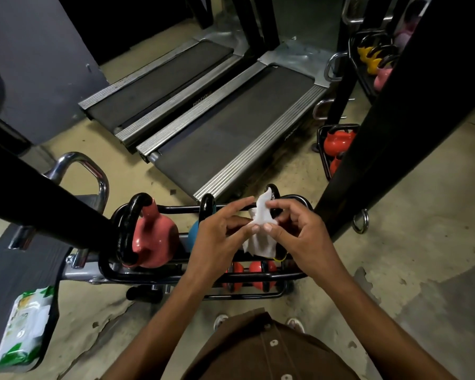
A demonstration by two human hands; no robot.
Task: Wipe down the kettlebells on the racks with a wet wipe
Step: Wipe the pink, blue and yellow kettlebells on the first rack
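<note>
A crumpled white wet wipe hangs between both hands above the black kettlebell rack. My left hand pinches its left edge, and my right hand pinches it from the right with thumb and fingers. On the rack's top tier stands a pink kettlebell with a black handle, left of my hands. A blue kettlebell sits mostly hidden behind my left hand. Red kettlebells lie on the lower tier beneath my hands.
A pack of wet wipes lies on a dark bench pad at lower left. Two treadmills stretch beyond the rack. A black post rises at right, with more red, yellow and pink kettlebells behind it. A thick black bar crosses left.
</note>
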